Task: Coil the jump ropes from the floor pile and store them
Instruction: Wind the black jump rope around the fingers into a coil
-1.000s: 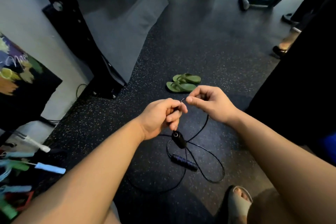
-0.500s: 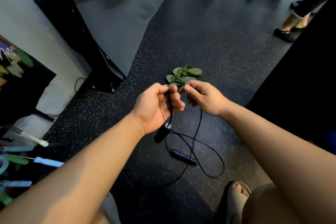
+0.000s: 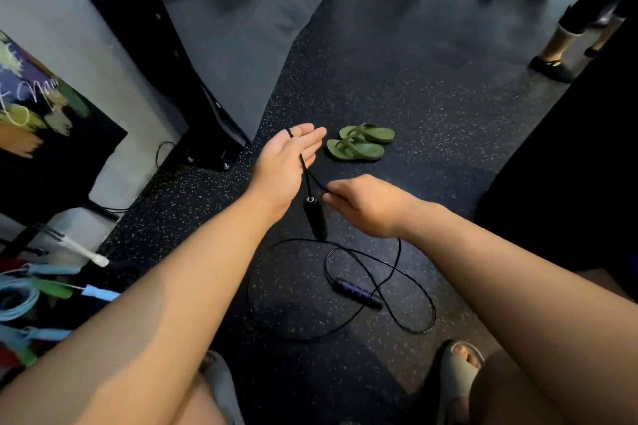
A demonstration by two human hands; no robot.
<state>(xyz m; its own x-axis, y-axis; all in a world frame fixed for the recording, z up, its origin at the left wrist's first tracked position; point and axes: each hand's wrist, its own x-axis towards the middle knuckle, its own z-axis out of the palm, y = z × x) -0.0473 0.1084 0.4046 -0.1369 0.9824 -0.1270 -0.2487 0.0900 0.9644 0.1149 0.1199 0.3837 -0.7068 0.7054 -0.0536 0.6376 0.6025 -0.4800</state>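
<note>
A black jump rope is being wound by a person crouching on a speckled gym floor. Its cord is running over the left hand, whose grip is standing apart with fingers straight, while the right hand is pinching the cord just beside it, its grip clamped on the rope. One handle is hanging between the two wrists. The other handle is lying on the floor among loose loops that are crossing one another. With no finger curling round the cord, the turn on the left hand is looking liable to slide off if the hanging handle swings or the right hand tugs. The crossed loops below are threatening to tighten into a knot as the slack is drawn up, and the floor handle is likely to drag and snag. Counted: one black rope, two handles, two green sandals lying near the left hand, and two grey slides on the person's feet. A heap of blue ropes and coloured handles is lying at the left edge, too tangled to count. Another person's legs are showing far right.
</note>
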